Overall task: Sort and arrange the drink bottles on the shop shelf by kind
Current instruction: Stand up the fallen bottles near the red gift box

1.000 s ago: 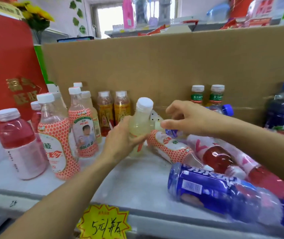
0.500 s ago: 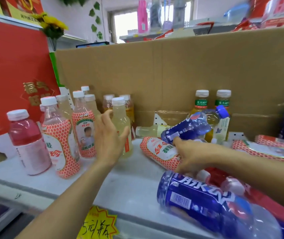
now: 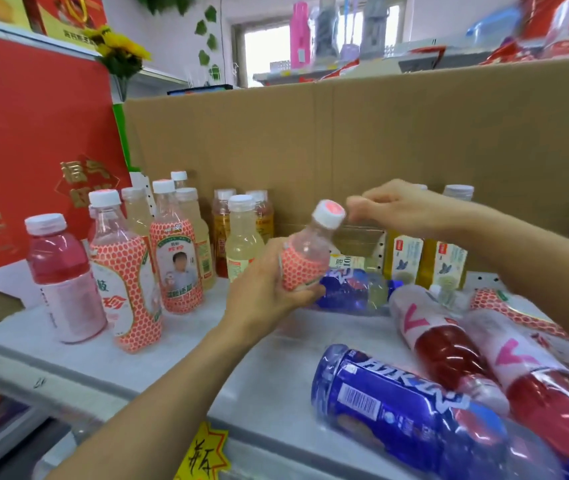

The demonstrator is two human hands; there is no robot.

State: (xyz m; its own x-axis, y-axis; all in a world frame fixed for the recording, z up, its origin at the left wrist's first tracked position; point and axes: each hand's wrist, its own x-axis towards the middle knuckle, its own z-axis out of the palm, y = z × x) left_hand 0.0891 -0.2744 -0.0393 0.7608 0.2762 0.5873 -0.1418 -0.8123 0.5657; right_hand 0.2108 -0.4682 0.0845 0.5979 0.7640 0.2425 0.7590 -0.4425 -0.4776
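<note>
Drink sorting at the shop shelf (image 3: 172,358). The person's left hand (image 3: 269,292) grips a honeycomb-label bottle (image 3: 305,258) round its lower body, holding it off the shelf with its white cap tilted to the right. The right hand (image 3: 404,206) hovers just beside that cap, fingers loosely curled and holding nothing. To the left stand two matching honeycomb-label bottles (image 3: 127,282), a pink drink bottle (image 3: 65,282) and a pale lemon bottle (image 3: 241,244). To the right, a large blue bottle (image 3: 397,410) and two red drink bottles (image 3: 449,344) lie on their sides. A cardboard wall (image 3: 345,140) backs the shelf.
</note>
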